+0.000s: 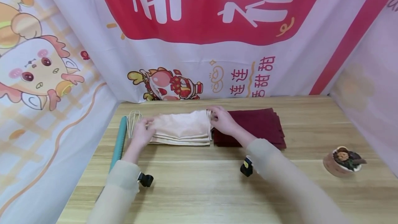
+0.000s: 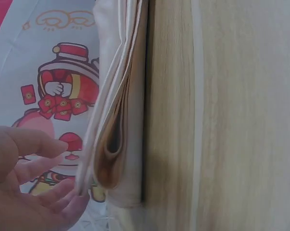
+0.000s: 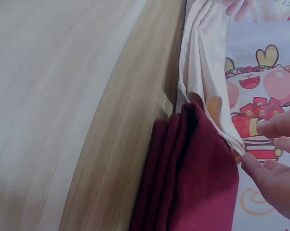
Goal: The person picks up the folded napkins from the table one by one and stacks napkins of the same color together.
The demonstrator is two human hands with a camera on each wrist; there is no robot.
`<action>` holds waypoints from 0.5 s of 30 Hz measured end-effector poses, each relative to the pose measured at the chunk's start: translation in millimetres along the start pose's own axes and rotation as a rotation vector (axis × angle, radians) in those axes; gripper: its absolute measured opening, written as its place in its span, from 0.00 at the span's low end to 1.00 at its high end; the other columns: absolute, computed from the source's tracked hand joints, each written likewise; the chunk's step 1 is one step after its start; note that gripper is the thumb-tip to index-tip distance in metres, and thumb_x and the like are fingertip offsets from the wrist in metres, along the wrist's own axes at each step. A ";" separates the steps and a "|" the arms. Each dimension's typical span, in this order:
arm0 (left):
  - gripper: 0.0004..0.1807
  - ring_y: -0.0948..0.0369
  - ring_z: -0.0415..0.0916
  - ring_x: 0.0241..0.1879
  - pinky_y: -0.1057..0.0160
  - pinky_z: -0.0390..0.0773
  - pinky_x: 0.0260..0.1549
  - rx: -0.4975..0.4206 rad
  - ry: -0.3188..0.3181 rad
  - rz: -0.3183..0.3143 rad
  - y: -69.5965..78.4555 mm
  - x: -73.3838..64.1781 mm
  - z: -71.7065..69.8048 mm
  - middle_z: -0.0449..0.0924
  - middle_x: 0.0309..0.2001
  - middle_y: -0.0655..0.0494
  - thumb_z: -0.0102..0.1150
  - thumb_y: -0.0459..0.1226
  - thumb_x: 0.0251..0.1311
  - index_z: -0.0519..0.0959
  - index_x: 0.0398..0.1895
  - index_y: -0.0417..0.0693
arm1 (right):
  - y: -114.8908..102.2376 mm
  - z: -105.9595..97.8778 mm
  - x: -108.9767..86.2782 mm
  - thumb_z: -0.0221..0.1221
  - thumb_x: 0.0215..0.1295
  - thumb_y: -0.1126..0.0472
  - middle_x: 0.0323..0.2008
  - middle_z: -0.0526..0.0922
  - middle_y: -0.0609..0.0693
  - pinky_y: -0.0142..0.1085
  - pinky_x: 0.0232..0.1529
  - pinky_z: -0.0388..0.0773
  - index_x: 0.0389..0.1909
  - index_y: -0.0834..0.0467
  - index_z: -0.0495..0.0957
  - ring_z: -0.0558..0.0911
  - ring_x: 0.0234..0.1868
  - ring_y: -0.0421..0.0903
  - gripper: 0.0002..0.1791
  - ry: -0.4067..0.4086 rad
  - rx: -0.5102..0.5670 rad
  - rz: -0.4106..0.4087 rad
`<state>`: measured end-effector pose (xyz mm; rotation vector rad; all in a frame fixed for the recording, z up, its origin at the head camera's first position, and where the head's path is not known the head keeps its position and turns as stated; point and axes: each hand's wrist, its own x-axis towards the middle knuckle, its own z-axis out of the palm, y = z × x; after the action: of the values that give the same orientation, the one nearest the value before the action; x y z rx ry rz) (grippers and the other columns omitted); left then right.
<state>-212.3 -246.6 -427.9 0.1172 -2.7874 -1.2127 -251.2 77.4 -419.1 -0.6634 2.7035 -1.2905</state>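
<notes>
A folded cream cloth [image 1: 181, 125] with a satin sheen lies in layers at the back of the table. My left hand [image 1: 143, 132] is at its left end, fingers loosely bent. In the left wrist view, the left fingertips [image 2: 77, 204] meet the cloth's edge while another digit stands apart from it. At the far right corner of the cream cloth is my right hand [image 1: 223, 120]. The right wrist view shows one fingertip [image 3: 248, 161] against that corner, with a gap to the other fingers. A folded dark red cloth [image 1: 252, 125] lies alongside, touching the cream one.
A teal roll or rod [image 1: 119, 142] and a cream wire whisk [image 1: 133, 118] lie at the left. Toward the right stands a small pink bowl [image 1: 334, 165] with dark contents. A printed curtain [image 1: 217, 51] hangs behind the wooden table [image 1: 199, 189].
</notes>
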 end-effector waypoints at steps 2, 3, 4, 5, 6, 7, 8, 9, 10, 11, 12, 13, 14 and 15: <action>0.26 0.38 0.60 0.60 0.42 0.62 0.59 0.056 -0.027 0.028 1.9 -4.0 -4.7 0.64 0.60 0.29 0.54 0.26 0.53 0.70 0.59 0.30 | 0.1 -4.9 -6.0 0.57 0.61 0.74 0.64 0.63 0.65 0.45 0.50 0.76 0.66 0.62 0.66 0.73 0.57 0.61 0.30 -0.002 0.014 -0.021; 0.26 0.38 0.59 0.61 0.41 0.60 0.60 0.084 -0.036 0.046 2.8 -6.2 -6.9 0.63 0.61 0.28 0.54 0.27 0.54 0.70 0.59 0.30 | 0.3 -7.7 -9.8 0.57 0.61 0.74 0.64 0.63 0.65 0.46 0.51 0.76 0.66 0.62 0.65 0.71 0.59 0.62 0.30 -0.006 0.020 -0.030; 0.25 0.37 0.58 0.62 0.40 0.59 0.60 0.104 -0.043 0.062 3.6 -8.5 -8.7 0.62 0.61 0.28 0.54 0.28 0.54 0.70 0.58 0.30 | 0.7 -10.3 -13.9 0.57 0.61 0.74 0.65 0.63 0.64 0.46 0.52 0.75 0.66 0.61 0.65 0.71 0.59 0.62 0.31 -0.011 0.024 -0.031; 0.24 0.37 0.59 0.61 0.40 0.59 0.60 0.126 -0.045 0.078 4.1 -11.0 -10.2 0.62 0.61 0.28 0.54 0.29 0.55 0.71 0.57 0.30 | 1.3 -13.3 -18.5 0.57 0.61 0.74 0.65 0.63 0.63 0.45 0.52 0.75 0.67 0.60 0.65 0.70 0.59 0.61 0.31 -0.014 0.014 -0.031; 0.23 0.36 0.59 0.61 0.39 0.59 0.60 0.142 -0.049 0.097 5.1 -13.7 -11.8 0.62 0.61 0.28 0.54 0.30 0.56 0.71 0.57 0.30 | 2.1 -16.3 -23.4 0.58 0.61 0.74 0.65 0.62 0.63 0.45 0.52 0.75 0.67 0.60 0.65 0.71 0.59 0.61 0.31 -0.014 0.004 -0.040; 0.23 0.36 0.60 0.60 0.39 0.59 0.59 0.160 -0.050 0.114 6.1 -16.7 -13.0 0.62 0.60 0.28 0.54 0.31 0.57 0.71 0.57 0.30 | 3.0 -19.6 -28.7 0.58 0.61 0.74 0.65 0.62 0.63 0.44 0.52 0.76 0.66 0.60 0.65 0.71 0.59 0.60 0.31 -0.015 -0.014 -0.048; 0.22 0.36 0.60 0.60 0.39 0.59 0.59 0.177 -0.049 0.131 6.8 -19.7 -14.2 0.63 0.60 0.28 0.54 0.32 0.58 0.71 0.56 0.31 | 3.7 -23.2 -34.3 0.57 0.61 0.74 0.65 0.62 0.63 0.44 0.52 0.75 0.66 0.61 0.65 0.70 0.59 0.60 0.31 -0.015 -0.027 -0.053; 0.22 0.36 0.60 0.60 0.38 0.59 0.59 0.193 -0.048 0.149 7.4 -22.6 -15.4 0.63 0.60 0.28 0.54 0.33 0.60 0.71 0.57 0.30 | 4.7 -26.9 -40.1 0.58 0.61 0.73 0.64 0.62 0.63 0.45 0.53 0.75 0.66 0.62 0.66 0.70 0.59 0.59 0.30 -0.014 -0.044 -0.066; 0.22 0.36 0.60 0.60 0.38 0.59 0.59 0.208 -0.045 0.160 8.0 -25.8 -16.5 0.63 0.60 0.29 0.54 0.34 0.61 0.71 0.57 0.31 | 5.5 -30.7 -46.0 0.58 0.61 0.73 0.65 0.62 0.63 0.46 0.53 0.75 0.65 0.63 0.66 0.70 0.60 0.59 0.30 -0.012 -0.061 -0.076; 0.23 0.36 0.60 0.60 0.38 0.59 0.59 0.226 -0.041 0.167 8.6 -28.9 -17.6 0.62 0.61 0.30 0.54 0.35 0.61 0.70 0.58 0.32 | 6.7 -34.8 -52.3 0.59 0.61 0.72 0.65 0.62 0.64 0.47 0.53 0.74 0.65 0.64 0.66 0.70 0.60 0.59 0.29 -0.009 -0.086 -0.089; 0.23 0.37 0.59 0.61 0.39 0.58 0.60 0.242 -0.034 0.176 9.3 -32.1 -18.9 0.62 0.61 0.31 0.54 0.35 0.62 0.70 0.58 0.32 | 7.6 -39.1 -58.5 0.59 0.61 0.72 0.65 0.62 0.65 0.49 0.54 0.73 0.64 0.64 0.66 0.69 0.60 0.59 0.29 -0.003 -0.110 -0.099; 0.23 0.37 0.58 0.62 0.39 0.58 0.60 0.262 -0.024 0.180 9.5 -35.1 -20.0 0.62 0.62 0.32 0.54 0.36 0.62 0.70 0.59 0.33 | 9.1 -43.1 -64.5 0.59 0.62 0.71 0.65 0.61 0.64 0.50 0.56 0.72 0.65 0.64 0.66 0.68 0.62 0.58 0.29 -0.001 -0.137 -0.097; 0.24 0.37 0.58 0.63 0.38 0.57 0.60 0.280 -0.014 0.185 9.4 -37.8 -21.2 0.63 0.62 0.33 0.54 0.37 0.62 0.70 0.60 0.35 | 11.0 -47.3 -70.3 0.59 0.62 0.70 0.65 0.61 0.64 0.51 0.57 0.70 0.65 0.64 0.66 0.67 0.63 0.58 0.29 0.004 -0.163 -0.097; 0.24 0.37 0.58 0.63 0.38 0.57 0.59 0.298 -0.004 0.190 9.2 -40.5 -22.5 0.63 0.62 0.34 0.54 0.37 0.62 0.70 0.60 0.35 | 13.1 -51.5 -76.3 0.59 0.62 0.69 0.66 0.61 0.63 0.53 0.58 0.68 0.65 0.63 0.66 0.66 0.63 0.59 0.29 0.011 -0.193 -0.098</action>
<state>-169.6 -252.1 -408.4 -0.1258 -2.8838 -0.7538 -199.5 153.3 -404.8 -0.8198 2.8622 -1.0619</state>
